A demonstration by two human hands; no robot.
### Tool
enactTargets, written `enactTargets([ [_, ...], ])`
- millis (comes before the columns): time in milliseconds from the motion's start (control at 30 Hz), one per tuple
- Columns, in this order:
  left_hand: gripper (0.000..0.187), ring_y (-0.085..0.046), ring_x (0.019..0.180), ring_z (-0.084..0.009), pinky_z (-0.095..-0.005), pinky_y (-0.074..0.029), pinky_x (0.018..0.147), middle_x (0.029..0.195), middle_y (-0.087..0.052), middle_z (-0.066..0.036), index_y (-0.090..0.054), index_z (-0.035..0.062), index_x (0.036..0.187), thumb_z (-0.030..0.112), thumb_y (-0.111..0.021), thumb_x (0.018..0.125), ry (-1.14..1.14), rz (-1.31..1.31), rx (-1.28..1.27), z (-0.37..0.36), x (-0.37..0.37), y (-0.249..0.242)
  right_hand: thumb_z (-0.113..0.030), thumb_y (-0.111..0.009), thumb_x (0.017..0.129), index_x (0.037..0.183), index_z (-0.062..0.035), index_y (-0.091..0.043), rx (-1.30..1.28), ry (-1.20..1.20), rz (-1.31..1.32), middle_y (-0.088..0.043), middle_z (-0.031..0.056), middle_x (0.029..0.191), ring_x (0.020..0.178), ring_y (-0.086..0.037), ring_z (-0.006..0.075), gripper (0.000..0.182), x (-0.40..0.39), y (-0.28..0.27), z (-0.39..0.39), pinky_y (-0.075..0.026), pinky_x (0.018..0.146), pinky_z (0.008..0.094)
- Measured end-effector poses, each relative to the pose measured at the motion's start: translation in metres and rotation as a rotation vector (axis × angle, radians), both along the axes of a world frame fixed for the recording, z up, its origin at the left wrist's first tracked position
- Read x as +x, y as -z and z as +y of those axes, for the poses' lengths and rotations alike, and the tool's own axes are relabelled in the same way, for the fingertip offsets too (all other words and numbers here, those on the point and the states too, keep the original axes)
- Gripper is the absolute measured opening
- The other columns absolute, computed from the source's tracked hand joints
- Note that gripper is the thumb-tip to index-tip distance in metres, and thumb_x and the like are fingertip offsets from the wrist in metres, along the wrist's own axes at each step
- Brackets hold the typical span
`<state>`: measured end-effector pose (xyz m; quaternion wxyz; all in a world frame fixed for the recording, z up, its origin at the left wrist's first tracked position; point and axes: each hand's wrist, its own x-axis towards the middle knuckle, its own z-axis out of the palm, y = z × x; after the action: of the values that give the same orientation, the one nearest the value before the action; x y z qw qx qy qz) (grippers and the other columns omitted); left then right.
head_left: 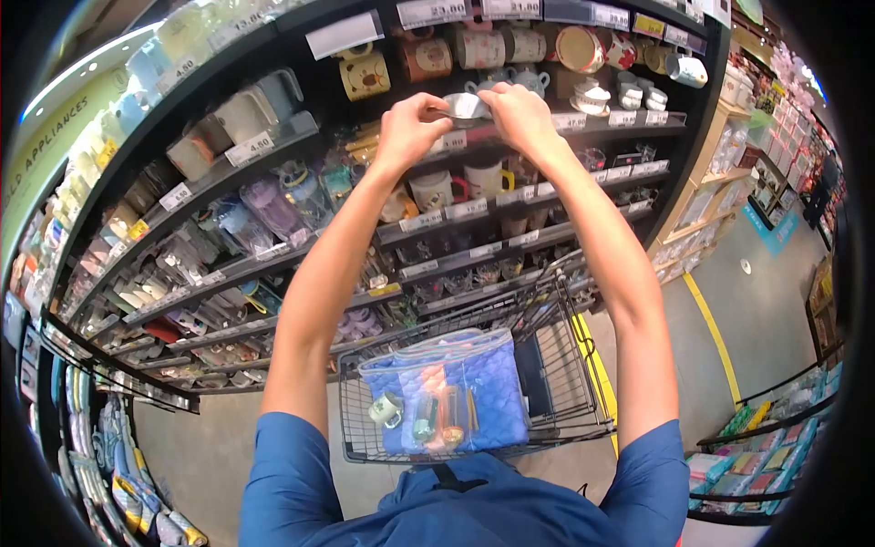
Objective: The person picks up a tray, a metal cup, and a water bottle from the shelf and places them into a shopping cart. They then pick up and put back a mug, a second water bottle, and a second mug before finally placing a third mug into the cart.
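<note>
Both arms reach forward to a mug shelf. Between my hands is a small pale grey, shiny cup [467,107], its exact shape partly covered by fingers. The fingers of my left hand [415,133] pinch its left side. On its right side my right hand [518,117] grips it with bent fingers. Behind and above the cup stand patterned mugs, among them a yellow mug with an animal face [365,75] and a brown mug [427,59]. Small white cups [592,96] sit on the shelf to the right of my right hand.
Below my arms stands a wire shopping cart [556,436] holding a blue quilted item in clear packaging [497,387], a white-and-green mug [386,410] and clear tumblers [449,410]. Drinkware shelves curve away left. Textile racks [118,456] flank the aisle, which has yellow floor lines [715,333].
</note>
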<state>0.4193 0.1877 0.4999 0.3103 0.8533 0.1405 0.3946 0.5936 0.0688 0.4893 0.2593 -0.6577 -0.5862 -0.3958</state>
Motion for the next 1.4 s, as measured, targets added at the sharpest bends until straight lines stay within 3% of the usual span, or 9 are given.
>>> enactTargets([
  [133,0.025,-0.068,0.082,-0.0131,-0.0275,-0.052,0.074,0.088,-0.072,-0.007,-0.068,0.0056,0.097,0.014,-0.073,0.074,-0.066,0.149,0.091,0.033,0.042,0.006,-0.013,-0.067,0.073,0.086,-0.0051,-0.068,-0.329,0.183,0.251,-0.067,0.0179,0.09,0.088,-0.067,0.0344,0.015,0.021,-0.012,0.027,-0.054,0.073,0.044],
  [567,0.041,-0.064,0.102,-0.0264,-0.0341,-0.048,0.092,0.108,-0.068,-0.014,-0.063,0.0065,0.116,0.027,-0.063,0.08,-0.049,0.415,0.144,0.059,0.059,0.026,-0.007,-0.056,0.078,0.102,-0.0081,-0.07,-0.268,0.117,0.478,-0.065,0.024,0.092,0.092,-0.064,0.0366,0.028,0.051,0.027,0.051,-0.051,0.085,0.0426],
  [600,0.041,-0.064,0.103,-0.0265,-0.0339,-0.048,0.092,0.109,-0.068,-0.015,-0.063,0.006,0.116,0.026,-0.063,0.08,-0.049,0.443,0.161,0.059,0.058,0.025,-0.007,-0.058,0.077,0.094,-0.0043,-0.07,-0.239,0.113,0.503,-0.066,0.0235,0.093,0.093,-0.064,0.0379,0.021,0.051,0.028,0.05,-0.051,0.085,0.0443],
  [733,0.042,-0.064,0.102,-0.0291,-0.0359,-0.048,0.092,0.109,-0.067,-0.017,-0.061,0.0044,0.118,0.023,-0.063,0.081,-0.057,0.382,0.128,0.041,0.043,0.025,-0.011,-0.058,0.08,0.098,-0.003,-0.068,-0.172,0.032,0.465,-0.065,0.0233,0.097,0.095,-0.063,0.0381,0.023,0.049,0.03,0.039,-0.05,0.086,0.045],
  [933,0.036,-0.06,0.107,-0.0334,-0.0381,-0.046,0.094,0.115,-0.062,-0.019,-0.06,0.0013,0.115,0.014,-0.063,0.082,-0.199,-0.188,0.499,0.004,-0.01,0.064,-0.012,-0.058,0.082,0.108,-0.0027,-0.064,0.142,-0.179,0.369,-0.063,0.0199,0.109,0.101,-0.061,0.0351,0.028,0.039,0.051,0.008,-0.048,0.091,0.0418],
  [1033,0.028,-0.062,0.101,-0.0307,-0.035,-0.048,0.089,0.106,-0.065,-0.016,-0.062,0.0012,0.107,0.005,-0.066,0.08,-0.191,-0.24,0.402,-0.04,-0.078,0.112,-0.011,-0.06,0.085,0.105,-0.0008,-0.066,0.233,-0.262,0.517,-0.068,0.0147,0.101,0.091,-0.066,0.0249,0.022,-0.004,0.073,-0.05,-0.05,0.083,0.032],
  [1100,0.022,-0.064,0.095,-0.0297,-0.0343,-0.049,0.085,0.1,-0.066,-0.014,-0.064,0.001,0.101,0.004,-0.067,0.079,-0.155,-0.071,0.343,-0.06,-0.127,0.169,-0.009,-0.061,0.086,0.103,-0.0011,-0.067,0.199,-0.263,0.647,-0.068,0.0139,0.1,0.089,-0.067,0.0227,0.02,-0.03,0.132,-0.089,-0.05,0.081,0.031],
  [1267,0.025,-0.064,0.095,-0.034,-0.0396,-0.051,0.082,0.101,-0.066,-0.019,-0.066,0.0024,0.101,0.015,-0.065,0.079,-0.194,0.61,-0.169,-0.102,-0.269,0.397,-0.015,-0.057,0.086,0.097,0.0002,-0.067,-0.503,-0.199,1.056,-0.067,0.0195,0.094,0.091,-0.064,0.0344,0.021,-0.065,0.359,-0.163,-0.051,0.081,0.038],
  [1400,0.031,-0.067,0.083,-0.024,-0.0343,-0.052,0.076,0.092,-0.069,-0.012,-0.064,0.0055,0.107,0.02,-0.068,0.08,-0.01,1.1,-0.619,-0.183,-0.331,0.498,-0.021,-0.063,0.08,0.098,-0.0066,-0.067,-1.043,-0.27,1.187,-0.067,0.0184,0.095,0.087,-0.065,0.0339,0.023,-0.14,0.517,-0.206,-0.052,0.078,0.0381],
])
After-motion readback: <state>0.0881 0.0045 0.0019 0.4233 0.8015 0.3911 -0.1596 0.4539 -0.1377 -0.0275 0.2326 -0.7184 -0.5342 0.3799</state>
